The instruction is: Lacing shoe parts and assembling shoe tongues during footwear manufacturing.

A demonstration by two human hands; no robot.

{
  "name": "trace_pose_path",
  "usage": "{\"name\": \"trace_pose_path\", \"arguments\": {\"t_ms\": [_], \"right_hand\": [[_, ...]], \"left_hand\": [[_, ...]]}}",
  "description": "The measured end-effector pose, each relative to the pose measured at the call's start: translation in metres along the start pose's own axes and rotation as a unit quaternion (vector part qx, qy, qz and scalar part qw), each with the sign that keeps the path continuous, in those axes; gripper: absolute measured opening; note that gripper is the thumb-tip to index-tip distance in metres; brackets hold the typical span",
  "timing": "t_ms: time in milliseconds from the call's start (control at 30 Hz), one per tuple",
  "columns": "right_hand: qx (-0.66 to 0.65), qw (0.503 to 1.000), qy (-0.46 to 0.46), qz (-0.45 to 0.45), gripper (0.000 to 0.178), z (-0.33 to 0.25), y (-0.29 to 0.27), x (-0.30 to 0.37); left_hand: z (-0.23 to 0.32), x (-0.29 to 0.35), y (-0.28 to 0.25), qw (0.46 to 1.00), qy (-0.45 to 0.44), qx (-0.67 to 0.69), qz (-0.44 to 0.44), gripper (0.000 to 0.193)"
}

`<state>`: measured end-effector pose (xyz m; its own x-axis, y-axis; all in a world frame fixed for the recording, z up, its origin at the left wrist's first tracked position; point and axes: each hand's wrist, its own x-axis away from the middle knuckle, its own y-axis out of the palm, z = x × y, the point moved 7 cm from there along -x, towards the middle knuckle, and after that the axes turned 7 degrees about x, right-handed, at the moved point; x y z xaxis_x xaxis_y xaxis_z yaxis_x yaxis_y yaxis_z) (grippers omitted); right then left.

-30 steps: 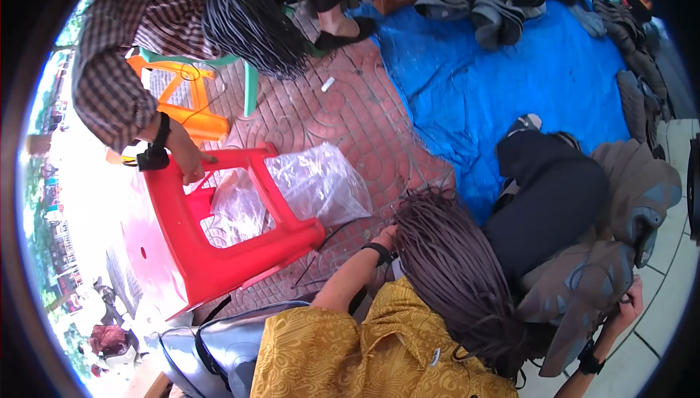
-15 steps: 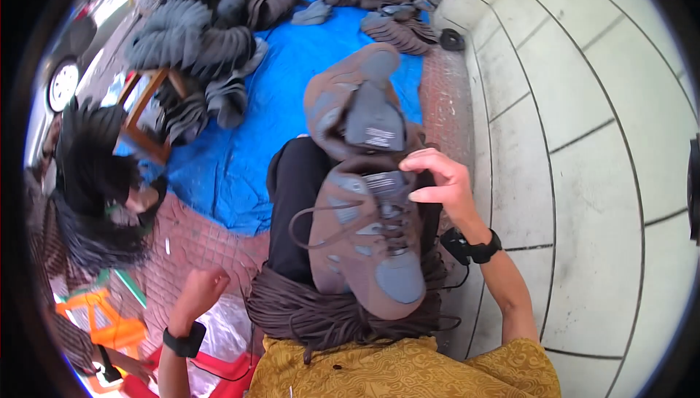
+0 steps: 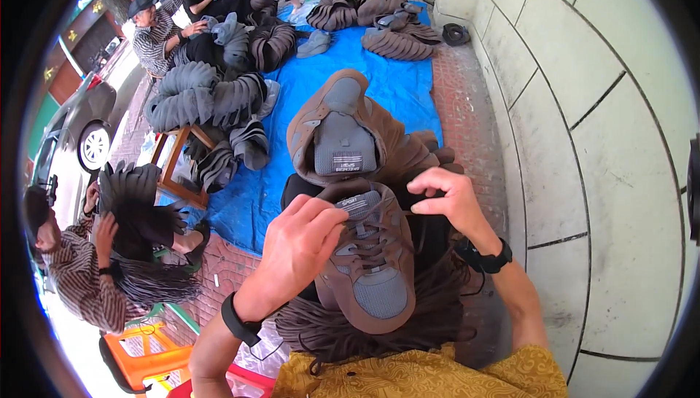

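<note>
A brown and grey shoe upper [image 3: 379,292] lies on my lap, toe toward me, with a brown shoelace [image 3: 373,258] threaded through its eyelets. My left hand [image 3: 300,248] is closed at the left side of its collar; what its fingertips hold is hidden. At the right of the collar, my right hand [image 3: 448,197] pinches a length of the lace between thumb and finger. Just beyond sits another shoe upper [image 3: 344,135], its grey tongue facing up, at the front of a nested row. Under the near upper, a thick bundle of brown laces [image 3: 437,325] covers my lap.
A blue tarp [image 3: 321,70] bears heaps of nested uppers [image 3: 204,99]. A wooden stool [image 3: 175,168] stands at left, an orange plastic stool [image 3: 146,354] nearer. One co-worker [image 3: 91,274] sits at left, others farther back. A tiled wall [image 3: 583,179] bounds the right side.
My left hand has come from the lower left to the near upper's collar. The lace loop no longer hangs out to the left. My right hand stays by the collar; the view has shifted.
</note>
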<state>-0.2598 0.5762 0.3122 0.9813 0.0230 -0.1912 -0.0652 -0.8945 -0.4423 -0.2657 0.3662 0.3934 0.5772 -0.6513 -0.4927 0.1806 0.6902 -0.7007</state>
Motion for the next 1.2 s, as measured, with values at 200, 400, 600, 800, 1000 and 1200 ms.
{"name": "trace_pose_path", "arguments": {"t_ms": [200,400,600,800,1000,1200], "right_hand": [[-0.047,0.998,-0.033,0.026,0.025,-0.001,0.013,0.005],[-0.124,0.992,-0.012,0.003,0.036,-0.006,0.023,-0.004],[-0.046,0.994,-0.012,-0.099,0.036,-0.017,0.030,-0.019],[-0.037,0.992,0.000,-0.119,0.031,-0.014,0.031,-0.021],[-0.025,0.991,-0.021,-0.130,0.033,-0.014,0.031,-0.022],[-0.005,0.989,-0.023,-0.145,0.034,-0.015,0.031,-0.024]], "left_hand": [[-0.004,-0.026,0.034,0.991,0.053,-0.094,-0.075,0.016],[-0.022,-0.036,0.053,0.983,0.007,-0.056,-0.174,0.012],[-0.033,-0.042,0.062,0.972,0.014,0.011,-0.233,0.015],[-0.025,-0.041,0.067,0.972,0.054,-0.038,-0.227,0.011],[-0.016,-0.041,0.073,0.956,0.122,-0.095,-0.249,0.012],[-0.017,-0.041,0.073,0.962,0.120,-0.061,-0.237,0.011]]}}
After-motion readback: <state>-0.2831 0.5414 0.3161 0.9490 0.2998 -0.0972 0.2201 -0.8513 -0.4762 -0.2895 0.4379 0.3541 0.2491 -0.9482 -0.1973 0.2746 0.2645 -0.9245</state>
